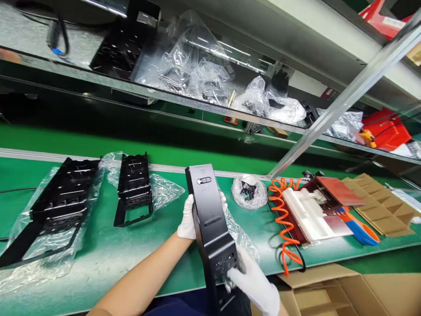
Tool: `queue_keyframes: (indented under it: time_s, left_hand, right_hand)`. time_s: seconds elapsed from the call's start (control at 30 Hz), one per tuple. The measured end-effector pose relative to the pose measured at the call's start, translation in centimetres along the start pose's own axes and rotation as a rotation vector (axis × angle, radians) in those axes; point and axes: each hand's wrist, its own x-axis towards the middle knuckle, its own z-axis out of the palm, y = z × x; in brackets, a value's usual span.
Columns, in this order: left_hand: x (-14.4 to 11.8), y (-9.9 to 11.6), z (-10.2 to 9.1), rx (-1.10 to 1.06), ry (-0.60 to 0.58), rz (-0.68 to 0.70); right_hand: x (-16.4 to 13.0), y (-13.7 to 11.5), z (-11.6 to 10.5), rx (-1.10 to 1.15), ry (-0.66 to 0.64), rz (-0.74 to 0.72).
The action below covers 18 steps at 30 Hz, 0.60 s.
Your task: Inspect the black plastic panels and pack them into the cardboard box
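Note:
I hold a long black plastic panel (pixel 210 219) tilted over the green workbench (pixel 131 245). My left hand (pixel 188 219), in a white glove, grips its left edge near the middle. My right hand (pixel 255 285), also gloved, grips the lower end near a cluster of small openings. A clear plastic bag (pixel 241 239) hangs behind the panel, under its right side. The panel's top end shows a small oval slot.
Two black plastic frames (pixel 57 206) (pixel 134 188) lie on plastic bags at the left. A bagged small part (pixel 249 192), an orange coiled hose (pixel 283 219), a white-and-red fixture (pixel 315 210), cardboard inserts (pixel 381 206) and an open carton (pixel 329 289) sit at the right. A cluttered shelf (pixel 197 66) hangs above.

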Motion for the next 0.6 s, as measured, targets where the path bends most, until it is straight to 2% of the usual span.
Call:
queue_keyframes:
  time_s: [0.07, 0.13, 0.23, 0.33, 0.4, 0.5, 0.6]
  left_hand:
    - [0.0, -0.8, -0.1, 0.129, 0.058, -0.036]
    - [0.0, -1.8, -0.4, 0.322, 0.071, -0.104]
    - [0.0, -3.0, -1.2, 0.635, 0.044, -0.196]
    - [0.3, -3.8, -2.3, 0.901, 0.097, -0.297]
    - [0.4, -4.3, -2.7, 1.03, 0.109, -0.361]
    - [0.4, -4.9, -2.8, 1.177, 0.132, -0.414]
    - [0.3, -5.2, -2.6, 1.249, 0.146, -0.429]
  right_hand:
    - [-1.2, -0.1, 0.4, -0.014, 0.229, 0.032]
    - [-2.5, -0.4, -1.5, 0.0, 0.371, 0.037]
    - [-7.5, -0.4, -8.0, -0.007, 0.52, 0.058]
    - [-15.7, 0.3, -14.7, -0.095, 0.776, 0.137]
    - [-20.6, 0.8, -17.8, -0.175, 0.927, 0.203]
    - [-24.6, 1.1, -20.6, -0.265, 1.032, 0.329]
    - [-25.5, 1.2, -22.0, -0.323, 1.038, 0.4]
